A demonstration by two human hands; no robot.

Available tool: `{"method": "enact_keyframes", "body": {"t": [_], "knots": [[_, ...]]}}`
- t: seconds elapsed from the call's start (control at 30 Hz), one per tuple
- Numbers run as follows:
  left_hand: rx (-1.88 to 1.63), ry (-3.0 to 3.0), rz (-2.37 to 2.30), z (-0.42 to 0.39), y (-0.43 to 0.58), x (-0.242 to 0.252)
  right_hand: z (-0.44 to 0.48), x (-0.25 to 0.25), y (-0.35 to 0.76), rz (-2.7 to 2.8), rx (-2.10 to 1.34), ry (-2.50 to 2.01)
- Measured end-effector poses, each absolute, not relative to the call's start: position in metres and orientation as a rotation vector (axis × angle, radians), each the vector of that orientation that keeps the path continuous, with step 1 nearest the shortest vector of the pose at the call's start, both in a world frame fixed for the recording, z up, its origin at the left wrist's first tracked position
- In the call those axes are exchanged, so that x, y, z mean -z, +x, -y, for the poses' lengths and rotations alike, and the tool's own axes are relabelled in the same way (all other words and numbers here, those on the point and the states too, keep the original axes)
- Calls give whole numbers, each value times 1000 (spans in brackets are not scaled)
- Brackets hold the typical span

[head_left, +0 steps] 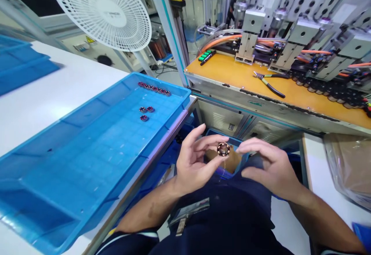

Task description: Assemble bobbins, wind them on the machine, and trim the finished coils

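Between the thumb and fingers of my left hand [197,160] is a small ring-shaped motor stator [223,149] with copper windings, its round face turned towards me. A thin wire hangs down from it. Just to its right, my right hand [269,166] is held with thumb and fingers apart and nothing between them. On the left, a long blue tray [87,142] holds similar stators: a row of them [154,88] along the far end and a cluster of three [144,118] nearer the middle.
A white fan [107,13] stands behind the tray. At the right, a machine with an orange ledge [228,71] carries pliers [269,83], a black marker [208,58] and a row of dark parts [327,88]. A plastic-wrapped carton [350,162] lies at far right.
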State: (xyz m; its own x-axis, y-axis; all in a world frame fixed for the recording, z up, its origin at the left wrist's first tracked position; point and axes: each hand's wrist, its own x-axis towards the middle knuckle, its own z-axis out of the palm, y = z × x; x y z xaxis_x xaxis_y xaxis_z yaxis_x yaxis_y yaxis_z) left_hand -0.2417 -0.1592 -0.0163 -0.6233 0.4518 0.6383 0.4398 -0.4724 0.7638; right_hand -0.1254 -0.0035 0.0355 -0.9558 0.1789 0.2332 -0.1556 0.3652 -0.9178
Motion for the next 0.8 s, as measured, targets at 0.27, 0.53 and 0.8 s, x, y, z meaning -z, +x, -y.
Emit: {"method": "enact_keyframes", "body": {"t": [0.27,0.53,0.8], "knots": [[-2307,1382,-1554,151,-233,15,28,-5,-133,1755,-2130,-323],[-2222,1435,-1546,154,-234,18,22,-11,-127,1843,-2017,-316],[-2160,1180,-1339,153,-232,14,29,3,-125,1574,-2254,-459]]}}
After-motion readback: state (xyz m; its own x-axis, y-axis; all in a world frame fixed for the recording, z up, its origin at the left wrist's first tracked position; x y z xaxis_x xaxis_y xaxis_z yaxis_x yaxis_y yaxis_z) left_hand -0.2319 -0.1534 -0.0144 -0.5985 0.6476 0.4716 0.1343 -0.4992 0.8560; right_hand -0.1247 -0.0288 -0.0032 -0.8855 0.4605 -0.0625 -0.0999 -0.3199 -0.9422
